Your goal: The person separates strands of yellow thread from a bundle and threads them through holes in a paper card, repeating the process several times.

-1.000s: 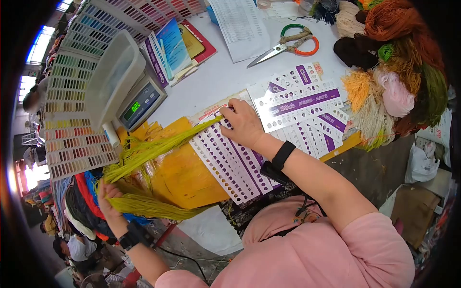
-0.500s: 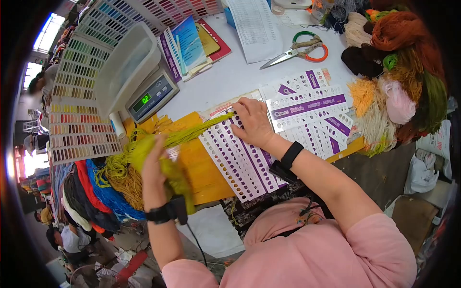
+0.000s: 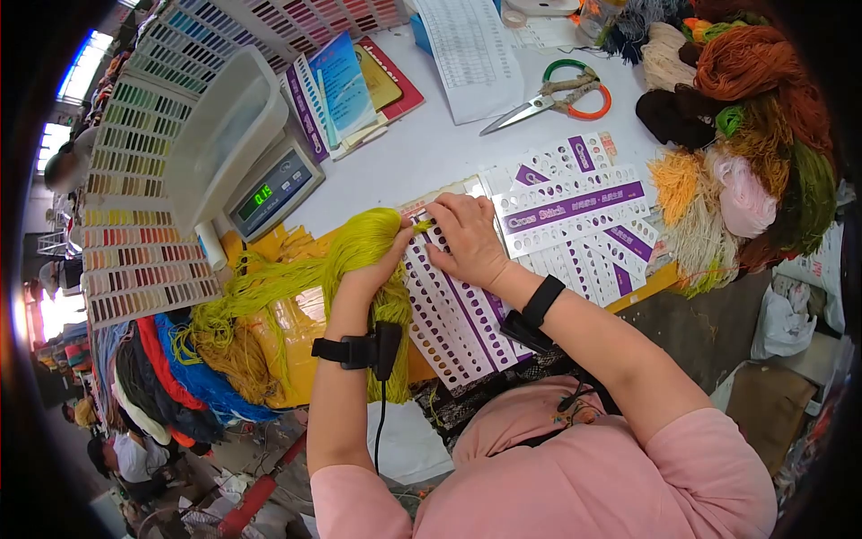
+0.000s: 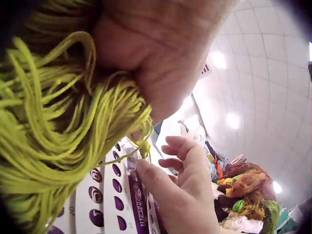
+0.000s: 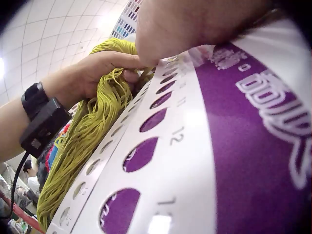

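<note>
My left hand [image 3: 384, 262] grips a thick hank of yellow-green embroidery thread [image 3: 357, 241], whose loose strands hang down past the wrist. A gathered end of the thread [image 4: 145, 147] lies at the top holes of a white and purple punched thread card [image 3: 449, 314]. On that card rests my right hand [image 3: 473, 241], fingers spread near its upper edge. In the left wrist view, the right thumb [image 4: 155, 176] lies against the purple band, apart from the other fingers. The right wrist view shows both hands close together at the card's far end.
More punched cards [image 3: 575, 208] lie to the right, with scissors [image 3: 552, 101] beyond. A digital scale [image 3: 274, 193] and color chart [image 3: 135, 171] stand left. Colored thread hanks [image 3: 754, 72] are piled at the right; others [image 3: 180, 359] hang at the left edge.
My left hand has swung from the far left to beside my right hand, bringing the bunched thread with it. The right hand has stayed at the card's top. The scale's reading has dropped.
</note>
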